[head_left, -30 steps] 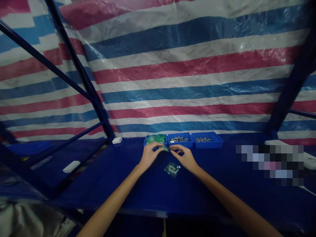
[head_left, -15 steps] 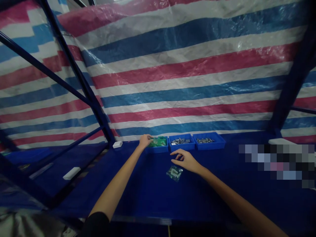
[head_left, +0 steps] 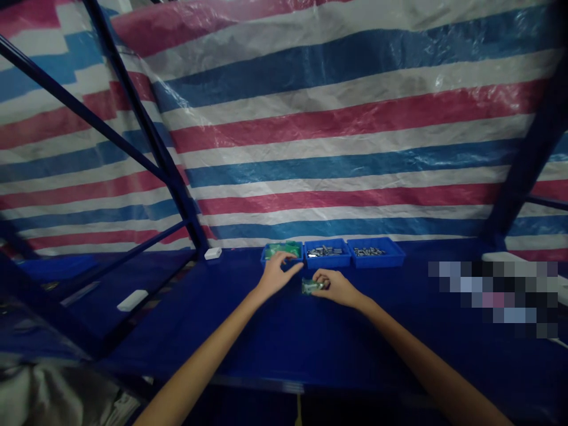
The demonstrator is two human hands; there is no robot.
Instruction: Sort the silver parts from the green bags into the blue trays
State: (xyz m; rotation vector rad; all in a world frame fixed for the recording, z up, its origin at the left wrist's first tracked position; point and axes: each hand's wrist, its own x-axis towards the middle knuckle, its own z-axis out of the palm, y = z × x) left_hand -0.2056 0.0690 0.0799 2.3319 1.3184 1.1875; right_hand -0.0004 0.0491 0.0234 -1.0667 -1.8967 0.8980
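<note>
My right hand (head_left: 339,288) is closed on a small clear green-tinted bag (head_left: 309,286), gripping its right side above the blue table. Just left of it, my left hand (head_left: 277,275) has thumb and fingers apart with nothing between them. It is in front of a blue bin (head_left: 300,255) that holds green bags and hides part of that bin. Beside it stand a middle blue bin (head_left: 345,260) of metal parts and a right blue bin (head_left: 393,259) of small metal pieces.
The blue table (head_left: 275,349) has a small white box (head_left: 213,254) at its back left. Another white object (head_left: 132,300) lies farther left. Blue metal posts (head_left: 171,177) rise at both sides, with a striped sheet (head_left: 346,160) behind. Something blurred out lies at the right.
My left hand has moved right and toward me from the green-filled bin. My right hand has closed on the small bag, which was lying on the table and now sits slightly farther back.
</note>
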